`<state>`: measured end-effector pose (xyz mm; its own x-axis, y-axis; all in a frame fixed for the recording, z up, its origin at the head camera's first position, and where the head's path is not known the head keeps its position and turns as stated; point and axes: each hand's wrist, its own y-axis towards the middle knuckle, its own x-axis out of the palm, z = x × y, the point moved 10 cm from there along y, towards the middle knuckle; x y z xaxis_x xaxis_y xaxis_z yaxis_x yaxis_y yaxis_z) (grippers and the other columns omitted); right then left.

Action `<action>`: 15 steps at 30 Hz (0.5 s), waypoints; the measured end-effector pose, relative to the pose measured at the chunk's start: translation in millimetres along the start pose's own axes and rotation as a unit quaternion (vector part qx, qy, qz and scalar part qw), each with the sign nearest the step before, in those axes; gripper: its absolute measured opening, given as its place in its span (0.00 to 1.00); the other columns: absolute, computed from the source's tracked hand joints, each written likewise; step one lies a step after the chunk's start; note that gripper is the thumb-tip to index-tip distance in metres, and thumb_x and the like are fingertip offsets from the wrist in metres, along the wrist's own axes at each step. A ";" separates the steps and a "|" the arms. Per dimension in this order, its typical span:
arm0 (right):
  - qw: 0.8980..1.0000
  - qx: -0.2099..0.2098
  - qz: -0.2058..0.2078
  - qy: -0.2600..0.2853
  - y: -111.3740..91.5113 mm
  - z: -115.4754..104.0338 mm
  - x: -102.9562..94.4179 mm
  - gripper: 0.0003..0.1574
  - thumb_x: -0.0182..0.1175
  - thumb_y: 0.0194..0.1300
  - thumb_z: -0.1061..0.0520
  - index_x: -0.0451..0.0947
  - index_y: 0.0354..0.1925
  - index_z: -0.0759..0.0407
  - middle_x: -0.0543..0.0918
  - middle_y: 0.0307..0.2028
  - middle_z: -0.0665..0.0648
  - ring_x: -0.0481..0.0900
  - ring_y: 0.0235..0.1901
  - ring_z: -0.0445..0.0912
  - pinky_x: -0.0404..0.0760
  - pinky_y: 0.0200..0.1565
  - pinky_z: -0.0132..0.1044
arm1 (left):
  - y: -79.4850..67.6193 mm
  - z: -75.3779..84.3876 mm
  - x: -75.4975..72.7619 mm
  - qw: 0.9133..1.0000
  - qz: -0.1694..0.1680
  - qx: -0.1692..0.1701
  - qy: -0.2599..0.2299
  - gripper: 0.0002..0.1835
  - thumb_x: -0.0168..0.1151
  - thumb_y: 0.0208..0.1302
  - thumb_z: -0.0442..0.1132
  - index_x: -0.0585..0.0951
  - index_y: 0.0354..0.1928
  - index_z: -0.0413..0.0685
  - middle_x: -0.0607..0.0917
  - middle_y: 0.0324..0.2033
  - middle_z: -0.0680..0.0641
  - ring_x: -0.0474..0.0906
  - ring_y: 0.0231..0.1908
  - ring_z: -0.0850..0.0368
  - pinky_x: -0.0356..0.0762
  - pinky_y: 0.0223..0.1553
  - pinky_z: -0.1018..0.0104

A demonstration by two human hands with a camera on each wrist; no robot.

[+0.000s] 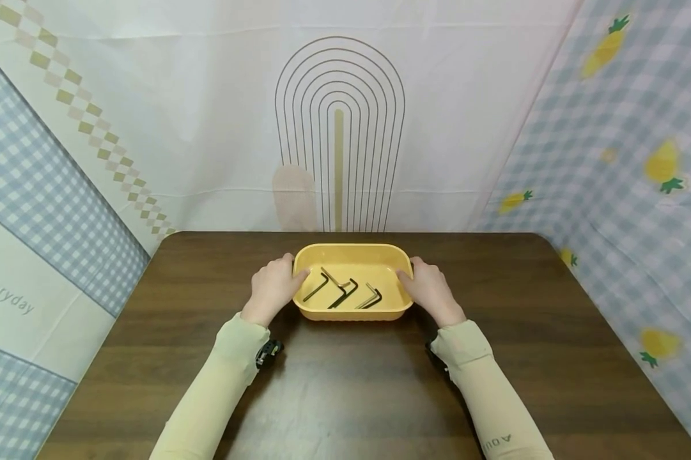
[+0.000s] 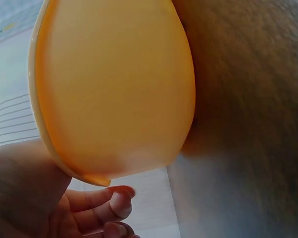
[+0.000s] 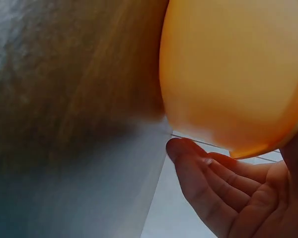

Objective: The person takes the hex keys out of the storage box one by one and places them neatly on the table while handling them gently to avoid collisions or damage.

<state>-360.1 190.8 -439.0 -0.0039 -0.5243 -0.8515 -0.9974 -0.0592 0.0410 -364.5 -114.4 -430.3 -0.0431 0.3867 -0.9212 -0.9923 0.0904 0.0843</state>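
A yellow rectangular basin (image 1: 353, 315) with rounded corners is held at its two short ends near the table's far side. My left hand (image 1: 271, 289) grips the left end, thumb over the rim and the other fingers outside and beneath it. At the opposite end my right hand (image 1: 433, 291) holds the rim the same way. Several L-shaped hex keys (image 1: 316, 287) lie inside, some black, some brassy in tone. In the left wrist view the basin wall (image 2: 119, 89) fills the middle; the right wrist view shows its other end (image 3: 228, 74).
The dark wooden table (image 1: 345, 396) has rounded far corners. Behind it hangs a white printed cloth (image 1: 207, 115), and checked cloths flank both sides, the right one (image 1: 610, 211) with pineapple prints.
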 end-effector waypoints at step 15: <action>1.000 0.020 -0.014 0.018 0.5 5.9 6.0 0.27 0.52 0.70 0.55 0.70 0.61 0.72 0.83 0.41 0.70 0.84 0.32 0.54 0.82 0.33 0.44 | 5.4 -1.3 11.3 0.998 -0.036 -0.021 -0.037 0.11 0.54 0.68 0.39 0.79 0.40 0.36 0.79 0.24 0.44 0.76 0.22 0.50 0.71 0.21 0.59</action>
<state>-361.0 192.6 -447.1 0.0265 -0.5535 -0.8325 -0.9992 -0.0406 -0.0048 -370.4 -110.8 -440.7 0.0357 0.4474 -0.8936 -0.9966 0.0824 0.0015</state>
